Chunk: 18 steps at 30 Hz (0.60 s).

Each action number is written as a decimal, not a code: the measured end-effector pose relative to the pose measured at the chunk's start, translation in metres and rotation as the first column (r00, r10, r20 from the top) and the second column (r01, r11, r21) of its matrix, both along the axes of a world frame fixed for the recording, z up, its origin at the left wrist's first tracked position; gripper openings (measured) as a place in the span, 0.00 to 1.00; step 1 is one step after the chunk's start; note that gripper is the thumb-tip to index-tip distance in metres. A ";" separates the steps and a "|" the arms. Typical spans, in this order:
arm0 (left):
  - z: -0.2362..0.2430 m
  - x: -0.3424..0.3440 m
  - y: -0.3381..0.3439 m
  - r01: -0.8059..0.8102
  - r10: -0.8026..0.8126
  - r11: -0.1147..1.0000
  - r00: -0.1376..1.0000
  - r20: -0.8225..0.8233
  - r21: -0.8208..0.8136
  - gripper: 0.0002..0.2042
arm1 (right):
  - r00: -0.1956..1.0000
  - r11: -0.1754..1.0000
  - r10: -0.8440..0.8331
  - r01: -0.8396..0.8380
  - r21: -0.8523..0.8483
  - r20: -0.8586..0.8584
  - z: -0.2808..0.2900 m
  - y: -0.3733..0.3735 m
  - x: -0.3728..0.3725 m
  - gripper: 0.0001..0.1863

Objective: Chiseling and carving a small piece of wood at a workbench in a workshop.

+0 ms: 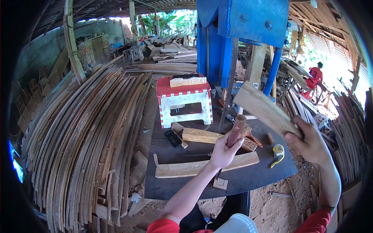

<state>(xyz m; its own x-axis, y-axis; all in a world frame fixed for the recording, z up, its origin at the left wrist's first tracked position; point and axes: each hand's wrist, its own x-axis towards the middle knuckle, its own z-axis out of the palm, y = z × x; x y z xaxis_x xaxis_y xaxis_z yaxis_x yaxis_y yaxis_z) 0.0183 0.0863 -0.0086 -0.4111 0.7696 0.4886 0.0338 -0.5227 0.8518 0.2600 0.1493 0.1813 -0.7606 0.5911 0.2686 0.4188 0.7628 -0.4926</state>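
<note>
My left hand (pixel 224 153) is closed round the thick brown wooden handle of a chisel (pixel 236 130), held upright. Its thin dark shaft runs down below my fist toward a small pale square piece of wood (pixel 220 184) at the table's near edge; whether the tip touches it I cannot tell. My right hand (pixel 309 141), raised to the right, grips the lower end of a flat wooden block (pixel 266 108), tilted up to the left. Under my left wrist lies a long curved wooden piece (pixel 180 169).
On the dark metal table (pixel 163 188) are a yellow tape measure (pixel 278 151), a black phone (pixel 173 138), a brush (pixel 252 136) and a wooden piece (pixel 200 135). Behind stand a red-and-white step stool (pixel 186 106) and a blue bandsaw (pixel 252 19). Planks (pixel 89 136) fill the left.
</note>
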 end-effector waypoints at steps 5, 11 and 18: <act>-0.013 -0.007 -0.002 0.043 -0.045 0.995 0.999 -0.021 -0.086 0.12 | 0.997 0.997 -0.073 0.072 -0.015 -0.041 0.000 0.005 -0.002 0.21; -0.003 0.006 -0.006 0.010 -0.010 0.996 1.000 0.000 -0.088 0.11 | 0.997 0.997 -0.013 0.007 -0.077 -0.078 -0.048 0.025 0.008 0.23; -0.007 0.002 -0.009 0.031 -0.030 0.994 1.000 0.009 -0.102 0.07 | 0.996 0.987 -0.078 0.071 0.142 0.043 -0.114 0.026 0.034 0.25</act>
<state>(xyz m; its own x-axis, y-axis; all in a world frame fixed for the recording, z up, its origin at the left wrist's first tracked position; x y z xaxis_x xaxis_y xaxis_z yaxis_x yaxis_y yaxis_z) 0.0201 0.0777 -0.0159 -0.3902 0.8275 0.4037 0.0124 -0.4337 0.9010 0.2941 0.1751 0.0672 -0.7300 0.6053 0.3174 0.4974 0.7889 -0.3608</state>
